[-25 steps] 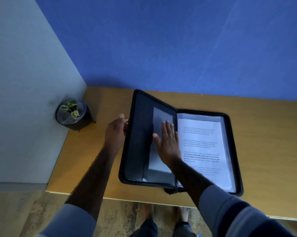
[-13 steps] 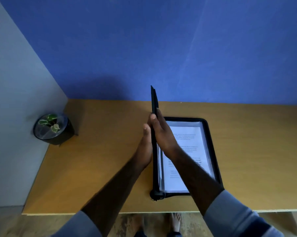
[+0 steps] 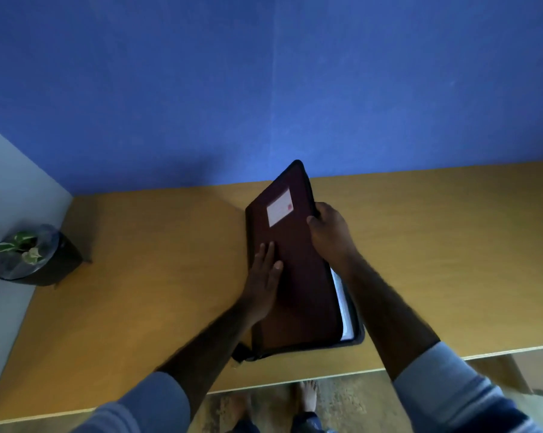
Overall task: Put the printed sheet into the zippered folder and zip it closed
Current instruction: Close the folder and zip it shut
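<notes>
Left hand (image 3: pixel 264 278): flat, fingers spread, on folder (image 3: pixel 295 267) cover | right hand (image 3: pixel 329 232): gripping cover's right edge

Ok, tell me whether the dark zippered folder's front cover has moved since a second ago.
Yes. The dark zippered folder's cover has swung rightward from lying open near the potted plant to nearly shut over the printed sheet.

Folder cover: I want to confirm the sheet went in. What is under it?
Under the folder cover, a white strip of paper shows along the gaping right edge. The rest is hidden, so print cannot be confirmed. The zip is not closed.
</notes>
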Motion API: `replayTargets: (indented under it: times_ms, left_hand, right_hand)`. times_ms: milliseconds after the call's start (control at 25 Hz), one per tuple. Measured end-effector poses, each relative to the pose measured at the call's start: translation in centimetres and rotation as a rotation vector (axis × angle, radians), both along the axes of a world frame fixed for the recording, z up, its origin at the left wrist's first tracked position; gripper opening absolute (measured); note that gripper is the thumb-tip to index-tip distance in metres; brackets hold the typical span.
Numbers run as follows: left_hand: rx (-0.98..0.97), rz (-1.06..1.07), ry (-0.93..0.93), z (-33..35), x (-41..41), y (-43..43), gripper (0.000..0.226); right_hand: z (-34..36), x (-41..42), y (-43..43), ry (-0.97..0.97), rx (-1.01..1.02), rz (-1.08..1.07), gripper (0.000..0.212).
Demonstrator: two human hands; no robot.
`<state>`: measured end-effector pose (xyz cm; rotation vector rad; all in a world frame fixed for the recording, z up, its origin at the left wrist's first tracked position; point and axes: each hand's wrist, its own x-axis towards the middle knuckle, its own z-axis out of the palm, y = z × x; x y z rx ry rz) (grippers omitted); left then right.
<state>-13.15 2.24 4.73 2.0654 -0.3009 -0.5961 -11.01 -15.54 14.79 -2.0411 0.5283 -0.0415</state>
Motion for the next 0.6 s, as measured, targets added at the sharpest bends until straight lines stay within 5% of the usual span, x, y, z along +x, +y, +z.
replayTargets:
  times_ms: [200,600]
  left_hand:
    - [0.366,-0.142,-0.088,-3.5,-0.6,-0.5,0.070]
    - [0.610,-0.169,-0.275,-5.5,-1.8,-2.3,0.080]
  right_hand:
    - [-5.8,-1.9,-5.8,0.092,-0.059,-0.105,0.024]
    - [-14.4,-4.3,-10.0,0.354,-0.200,-0.066,0.027]
